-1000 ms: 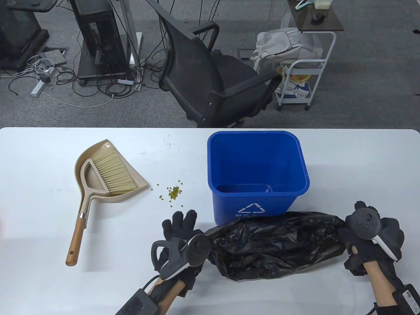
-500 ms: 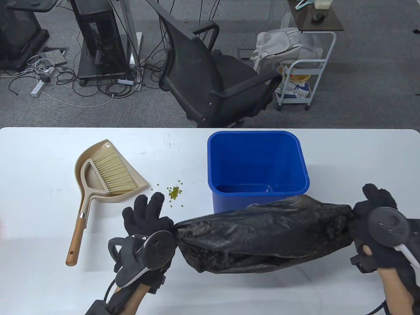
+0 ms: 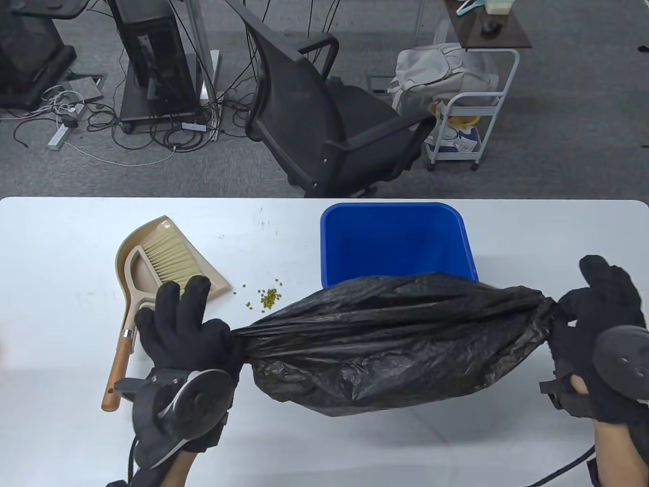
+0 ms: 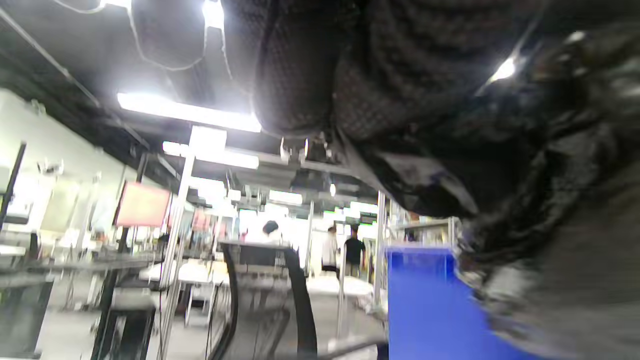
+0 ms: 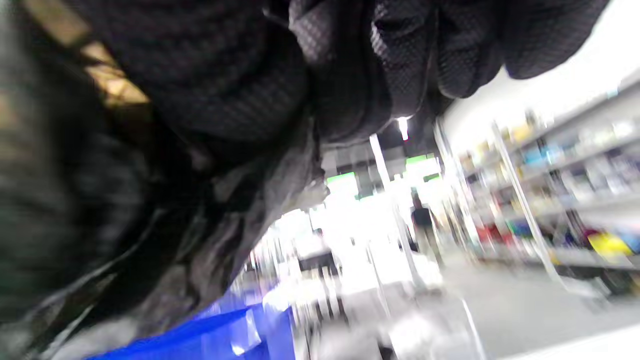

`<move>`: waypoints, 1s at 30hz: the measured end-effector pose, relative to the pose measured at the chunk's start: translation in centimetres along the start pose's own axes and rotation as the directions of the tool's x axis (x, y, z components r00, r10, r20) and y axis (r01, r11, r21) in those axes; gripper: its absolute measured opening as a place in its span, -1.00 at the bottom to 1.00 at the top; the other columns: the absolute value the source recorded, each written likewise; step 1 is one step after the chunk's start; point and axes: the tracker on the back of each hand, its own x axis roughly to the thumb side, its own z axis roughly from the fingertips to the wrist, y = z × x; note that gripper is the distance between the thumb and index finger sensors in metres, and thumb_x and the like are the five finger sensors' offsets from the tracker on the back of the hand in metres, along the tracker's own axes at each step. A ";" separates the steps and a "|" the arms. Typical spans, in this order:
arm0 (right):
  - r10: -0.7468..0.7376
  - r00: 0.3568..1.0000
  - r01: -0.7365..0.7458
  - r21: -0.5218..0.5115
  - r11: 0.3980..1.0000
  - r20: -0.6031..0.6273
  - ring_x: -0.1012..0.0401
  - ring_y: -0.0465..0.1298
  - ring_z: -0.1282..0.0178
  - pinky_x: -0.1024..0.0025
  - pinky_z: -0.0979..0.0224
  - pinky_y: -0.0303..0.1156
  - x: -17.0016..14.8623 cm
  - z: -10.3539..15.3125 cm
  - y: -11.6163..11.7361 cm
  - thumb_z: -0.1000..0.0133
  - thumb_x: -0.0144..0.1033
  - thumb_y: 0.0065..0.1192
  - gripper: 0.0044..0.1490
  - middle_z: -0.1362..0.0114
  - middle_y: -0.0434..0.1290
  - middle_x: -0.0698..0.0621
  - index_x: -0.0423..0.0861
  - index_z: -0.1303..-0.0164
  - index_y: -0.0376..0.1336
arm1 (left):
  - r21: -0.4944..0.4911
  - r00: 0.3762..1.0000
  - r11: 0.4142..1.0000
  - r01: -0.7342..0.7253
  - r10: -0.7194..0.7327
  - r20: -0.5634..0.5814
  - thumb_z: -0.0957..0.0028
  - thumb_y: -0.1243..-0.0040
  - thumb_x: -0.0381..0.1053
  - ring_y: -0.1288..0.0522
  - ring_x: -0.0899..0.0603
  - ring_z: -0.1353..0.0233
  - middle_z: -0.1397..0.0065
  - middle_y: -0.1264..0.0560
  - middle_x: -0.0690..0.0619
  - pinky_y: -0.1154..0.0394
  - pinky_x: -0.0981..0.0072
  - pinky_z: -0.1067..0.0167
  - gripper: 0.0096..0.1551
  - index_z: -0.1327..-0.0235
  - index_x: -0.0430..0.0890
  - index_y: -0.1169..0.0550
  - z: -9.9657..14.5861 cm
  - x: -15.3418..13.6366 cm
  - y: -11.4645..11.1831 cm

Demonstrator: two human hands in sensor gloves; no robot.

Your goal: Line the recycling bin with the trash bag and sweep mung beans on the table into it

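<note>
A black trash bag hangs stretched between my two hands, lifted above the table in front of the blue recycling bin and covering the bin's near half. My left hand grips the bag's left end, its fingers pointing up over the dustpan's edge. My right hand grips the bunched right end. A small heap of green mung beans lies on the white table between the dustpan and the bin. The wrist views show glove fabric, bag plastic and the blue bin close by.
A beige dustpan with a hand brush laid in it sits at the table's left; its wooden handle points to the near edge. Behind the table stand a black office chair and a white cart.
Both hands have lifted the bag off the table and pulled it wide apart, the left hand going left, the right hand right and up. The bag now covers the bin's front.
</note>
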 end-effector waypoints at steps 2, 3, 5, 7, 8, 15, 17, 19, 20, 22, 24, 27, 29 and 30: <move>-0.012 1.000 0.013 0.062 0.998 -0.009 -0.56 0.25 -0.46 -0.47 -0.35 0.24 -0.2 0.2 0.5 0.02 -0.35 0.52 -0.52 -0.54 0.31 -0.56 -0.55 0.30 0.51 | -0.032 0.998 0.997 -0.065 0.064 -0.012 0.11 -0.61 -0.15 -0.21 -0.74 -0.58 -0.65 -0.37 -0.36 -0.04 -0.78 -0.33 -0.62 0.36 -0.49 -0.78 0.4 -0.2 0.1; -0.027 1.000 0.027 0.052 0.998 -0.001 -0.55 0.25 -0.46 -0.46 -0.35 0.25 -0.3 0.5 0.1 0.01 -0.34 0.51 -0.52 -0.53 0.32 -0.56 -0.54 0.31 0.52 | -0.023 0.997 0.997 -0.076 0.076 -0.004 0.10 -0.61 -0.15 -0.21 -0.74 -0.58 -0.65 -0.37 -0.37 -0.04 -0.78 -0.33 -0.62 0.36 -0.50 -0.78 0.6 -0.2 0.5; -0.123 0.992 0.123 0.025 0.992 0.023 -0.55 0.26 -0.46 -0.46 -0.35 0.25 -0.6 1.6 -1.7 0.01 -0.35 0.50 -0.52 -0.53 0.33 -0.56 -0.54 0.31 0.51 | -0.021 0.997 0.997 -0.078 0.078 0.021 0.10 -0.61 -0.14 -0.21 -0.74 -0.58 -0.65 -0.37 -0.37 -0.04 -0.78 -0.33 -0.62 0.36 -0.49 -0.78 1.2 -0.1 1.9; -0.264 0.962 0.266 -0.028 0.964 0.072 -0.55 0.27 -0.45 -0.46 -0.34 0.26 -0.8 3.2 -4.7 -0.01 -0.36 0.47 -0.53 -0.52 0.34 -0.57 -0.55 0.31 0.51 | -0.002 0.986 0.988 -0.152 0.151 0.066 0.10 -0.61 -0.14 -0.22 -0.74 -0.58 -0.65 -0.38 -0.36 -0.05 -0.78 -0.33 -0.63 0.37 -0.49 -0.78 2.0 0.0 4.3; -0.314 0.945 0.320 -0.062 0.945 0.091 -0.56 0.28 -0.44 -0.46 -0.33 0.26 -0.8 3.8 -6.0 -0.02 -0.36 0.47 -0.53 -0.51 0.35 -0.58 -0.55 0.32 0.50 | 0.008 0.978 0.981 -0.194 0.193 0.075 0.09 -0.60 -0.14 -0.22 -0.74 -0.58 -0.65 -0.38 -0.36 -0.05 -0.78 -0.34 -0.63 0.36 -0.49 -0.78 2.3 0.0 5.4; -0.268 0.963 0.261 -0.151 0.953 -0.029 -0.55 0.28 -0.45 -0.47 -0.35 0.25 0.6 -1.1 -7.4 -0.02 -0.36 0.50 -0.52 -0.52 0.36 -0.55 -0.56 0.29 0.51 | 0.006 0.995 0.996 -0.084 0.084 -0.047 0.08 -0.60 -0.14 -0.21 -0.73 -0.59 -0.66 -0.38 -0.35 -0.03 -0.79 -0.34 -0.63 0.34 -0.49 -0.77 -4.1 0.7 5.4; -0.118 0.987 0.115 -0.035 0.993 -0.110 -0.55 0.29 -0.44 -0.46 -0.34 0.27 0.6 -3.7 -4.1 -0.01 -0.34 0.49 -0.52 -0.51 0.36 -0.54 -0.53 0.30 0.51 | -0.104 0.994 0.993 0.056 -0.066 -0.091 0.09 -0.60 -0.13 -0.23 -0.73 -0.59 -0.65 -0.39 -0.35 -0.04 -0.78 -0.34 -0.63 0.36 -0.48 -0.78 -6.4 1.0 2.4; -0.115 0.983 0.120 0.022 0.993 -0.141 -0.56 0.28 -0.44 -0.47 -0.34 0.26 0.3 -4.9 -2.3 -0.01 -0.35 0.49 -0.52 -0.51 0.35 -0.56 -0.54 0.30 0.51 | -0.165 0.989 0.984 0.065 -0.085 -0.119 0.09 -0.60 -0.14 -0.23 -0.73 -0.59 -0.65 -0.39 -0.35 -0.04 -0.79 -0.34 -0.63 0.36 -0.48 -0.78 -7.8 0.9 0.7; -0.118 0.982 0.123 0.024 0.992 -0.148 -0.56 0.27 -0.45 -0.47 -0.34 0.25 0.2 -5.2 -2.0 -0.02 -0.35 0.49 -0.52 -0.51 0.35 -0.56 -0.55 0.29 0.51 | -0.174 0.989 0.983 0.054 -0.077 -0.128 0.09 -0.60 -0.14 -0.23 -0.73 -0.59 -0.65 -0.39 -0.35 -0.04 -0.79 -0.33 -0.63 0.36 -0.49 -0.78 -8.4 0.7 0.4; -0.115 0.982 0.120 0.024 0.992 -0.152 -0.56 0.28 -0.45 -0.47 -0.35 0.25 0.0 -5.8 -1.8 -0.02 -0.35 0.50 -0.52 -0.52 0.35 -0.56 -0.54 0.28 0.51 | -0.189 0.989 0.982 0.008 -0.036 -0.146 0.08 -0.60 -0.14 -0.23 -0.73 -0.59 -0.65 -0.39 -0.36 -0.03 -0.79 -0.33 -0.63 0.36 -0.49 -0.77 -9.2 0.4 0.3; -0.131 0.979 0.134 0.012 0.991 -0.155 -0.56 0.27 -0.45 -0.47 -0.35 0.24 -0.1 -6.4 -2.0 -0.03 -0.34 0.49 -0.52 -0.52 0.35 -0.56 -0.53 0.26 0.51 | -0.174 0.988 0.985 -0.017 -0.010 -0.153 0.08 -0.60 -0.14 -0.23 -0.73 -0.59 -0.65 -0.39 -0.36 -0.03 -0.79 -0.33 -0.63 0.36 -0.49 -0.77 -9.9 0.2 0.4; -0.156 0.974 0.153 -0.033 0.988 -0.163 -0.56 0.27 -0.45 -0.47 -0.35 0.24 -0.1 -7.5 -2.6 -0.04 -0.35 0.48 -0.52 -0.52 0.35 -0.55 -0.53 0.23 0.50 | -0.119 0.986 0.992 -0.052 0.031 -0.165 0.07 -0.60 -0.14 -0.23 -0.73 -0.59 -0.65 -0.39 -0.36 -0.03 -0.79 -0.33 -0.63 0.34 -0.48 -0.77 -10.9 0.2 0.8; -0.169 0.971 0.157 -0.082 0.984 -0.167 -0.55 0.28 -0.45 -0.47 -0.35 0.24 -0.1 -8.3 -2.9 -0.04 -0.36 0.47 -0.52 -0.52 0.35 -0.56 -0.54 0.20 0.50 | -0.075 0.985 0.996 -0.049 0.036 -0.171 0.07 -0.59 -0.13 -0.23 -0.73 -0.58 -0.65 -0.39 -0.35 -0.03 -0.78 -0.34 -0.63 0.33 -0.48 -0.77 -11.5 0.4 0.9; -0.169 0.971 0.156 -0.091 0.984 -0.170 -0.55 0.28 -0.45 -0.47 -0.35 0.24 -0.1 -8.6 -2.9 -0.05 -0.35 0.47 -0.51 -0.52 0.35 -0.55 -0.53 0.19 0.50 | -0.067 0.984 0.997 -0.045 0.033 -0.173 0.06 -0.59 -0.13 -0.24 -0.73 -0.58 -0.64 -0.40 -0.36 -0.04 -0.78 -0.34 -0.63 0.33 -0.47 -0.77 -11.7 0.4 0.9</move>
